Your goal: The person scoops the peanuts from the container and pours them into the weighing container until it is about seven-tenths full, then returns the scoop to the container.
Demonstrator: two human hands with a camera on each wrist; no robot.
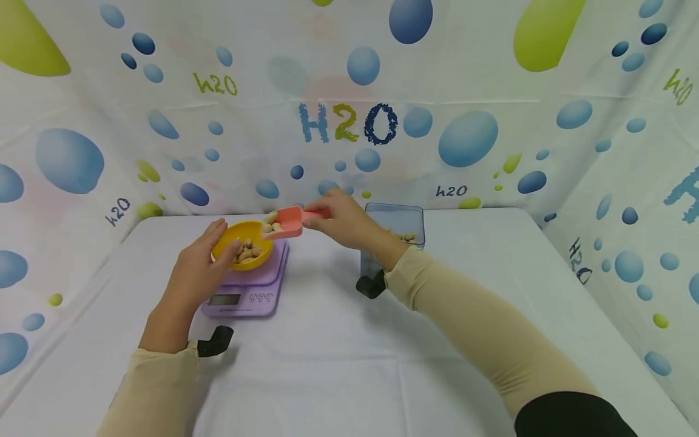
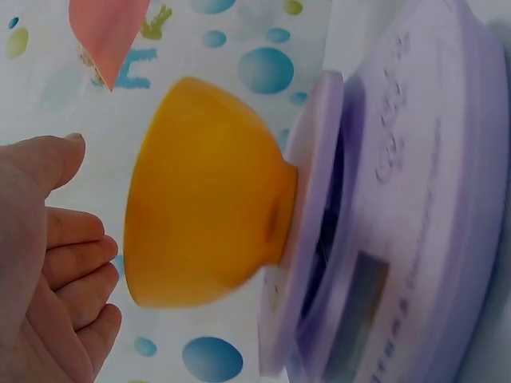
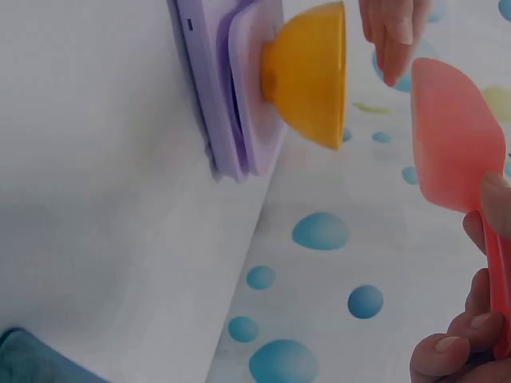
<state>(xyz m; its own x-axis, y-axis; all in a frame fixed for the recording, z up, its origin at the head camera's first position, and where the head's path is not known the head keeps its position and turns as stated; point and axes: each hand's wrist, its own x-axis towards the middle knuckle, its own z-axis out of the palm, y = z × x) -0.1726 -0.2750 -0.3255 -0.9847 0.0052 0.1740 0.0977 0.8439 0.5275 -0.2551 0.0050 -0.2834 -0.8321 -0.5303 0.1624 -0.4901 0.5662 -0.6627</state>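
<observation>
A yellow bowl (image 1: 220, 247) with several peanuts (image 1: 248, 251) in it stands on a purple kitchen scale (image 1: 256, 307). My left hand (image 1: 198, 267) is held over the bowl's left side, fingers loosely extended; in the left wrist view a gap shows between the fingertips and the yellow bowl (image 2: 204, 199). My right hand (image 1: 346, 220) grips the handle of a pink scoop (image 1: 290, 222), loaded with peanuts (image 1: 270, 223), just above the bowl's right rim. From the right wrist view, the scoop (image 3: 455, 136) shows its underside, with the thumb along the handle.
Right of the scale, a clear plastic container (image 1: 394, 213) holds more peanuts (image 1: 405, 237), partly hidden behind the right wrist. A white cloth (image 1: 327, 376) covers the table. Behind it hangs a curtain (image 1: 246, 139) printed with blue and green drops. Black mounts (image 1: 216, 342) sit at both wrists.
</observation>
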